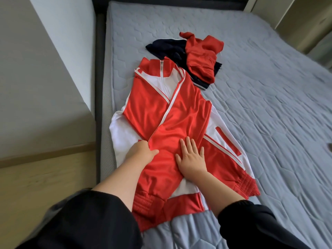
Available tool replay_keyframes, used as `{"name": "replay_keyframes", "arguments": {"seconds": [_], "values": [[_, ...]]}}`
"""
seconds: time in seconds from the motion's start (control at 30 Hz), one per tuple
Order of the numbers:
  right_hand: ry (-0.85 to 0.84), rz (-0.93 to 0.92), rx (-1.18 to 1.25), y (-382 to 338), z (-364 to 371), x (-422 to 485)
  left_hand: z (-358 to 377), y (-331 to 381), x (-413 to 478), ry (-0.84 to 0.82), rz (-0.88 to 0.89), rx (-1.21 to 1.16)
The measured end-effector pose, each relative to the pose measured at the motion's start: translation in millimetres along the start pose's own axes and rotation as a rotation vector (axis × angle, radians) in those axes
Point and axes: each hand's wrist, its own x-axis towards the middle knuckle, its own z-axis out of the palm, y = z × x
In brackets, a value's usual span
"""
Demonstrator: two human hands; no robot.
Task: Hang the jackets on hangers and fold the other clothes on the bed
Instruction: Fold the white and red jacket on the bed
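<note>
My left hand [142, 151] has its fingers hidden under the red jacket [161, 108]. Toward the bed's [269, 123] far edge, a red garment [201, 54] covers much of a dark garment [165, 47].

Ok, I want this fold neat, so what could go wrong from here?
The left hand pinches only one sleeve edge of the jacket; a pull could drag the crossed sleeves askew once the flat right hand lifts. The jacket also lies close to the edge of the bed and might slide off.

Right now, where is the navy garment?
In the head view, the navy garment lies on the mattress just beyond and right of the collar of the red-and-white jacket, partly under a crumpled red garment.
</note>
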Motion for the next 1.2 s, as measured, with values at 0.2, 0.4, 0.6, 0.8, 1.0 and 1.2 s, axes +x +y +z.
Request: {"name": "replay_keyframes", "arguments": {"seconds": [0.2,0.4,0.6,0.8,1.0,1.2], "values": [[0.001,0.13,-0.014,-9.6,-6.2,-4.6,-6.5,-9.6,-17.9,0.263,0.111,0.13],[0.09,-0.016,-0.047,-16.6,-13.3,-7.5,9.5,-15.1,-7.1,0.146,0.473,0.409],[0.009,0.011,-0.007,-2.7,-8.3,-2.7,5.0,-21.0,5.5,-0.044,0.167,0.421],[0.064,-0.001,-0.085,-12.7,-25.6,1.8,0.6,-20.4,6.3,0.201,0.1,0.114],[0.087,-0.052,-0.071,-25.1,-29.5,13.4,-2.7,-20.8,5.9,0.204,0.063,0.147],[0.154,-0.023,0.033,-30.0,-34.8,27.5,-24.6,5.6,9.0,0.362,0.005,0.028]]}}
